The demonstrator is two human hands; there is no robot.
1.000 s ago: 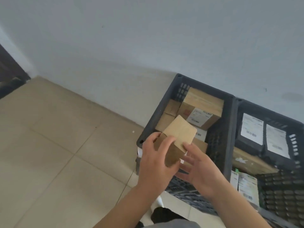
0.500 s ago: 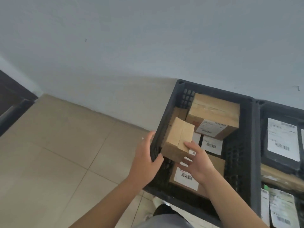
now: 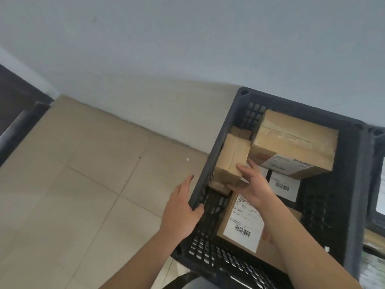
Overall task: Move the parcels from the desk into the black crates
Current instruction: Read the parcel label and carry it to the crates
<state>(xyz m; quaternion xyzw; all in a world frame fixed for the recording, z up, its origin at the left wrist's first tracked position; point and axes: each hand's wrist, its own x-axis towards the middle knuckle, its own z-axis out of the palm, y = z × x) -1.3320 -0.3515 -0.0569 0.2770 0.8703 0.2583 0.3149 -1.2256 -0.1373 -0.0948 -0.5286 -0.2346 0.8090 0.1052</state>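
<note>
Two black crates show in your view: the nearer black crate (image 3: 352, 184) fills the lower right, and only a sliver of the second crate (image 3: 377, 142) shows past its right wall, touching it. The nearer crate stands against the pale wall (image 3: 187, 38) on a tiled floor (image 3: 73, 195), and everything below is placed from that crate.

Count at least five cardboard parcels inside it. The largest, the big taped box (image 3: 295, 140), sits in the far right part, tilted, its label facing you. A flat parcel (image 3: 241, 224) with a barcode label lies at the bottom near you. Another labelled parcel (image 3: 284, 185) lies between those two, mostly hidden. A small brown carton (image 3: 239, 132) peeks out in the far left corner.

The fifth, the small box (image 3: 233, 159), stands against the crate's left wall, just beside the big taped box. Its long axis runs from you toward the wall, the far end tipped slightly right, a seam running along the top face.

Your right hand (image 3: 252, 188) holds that small box at its near end, thumb on top and fingers curled underneath. Your left hand (image 3: 181, 211) rests on the crate's left rim, thumb hooked over the edge, fingers straight outside it.
</note>
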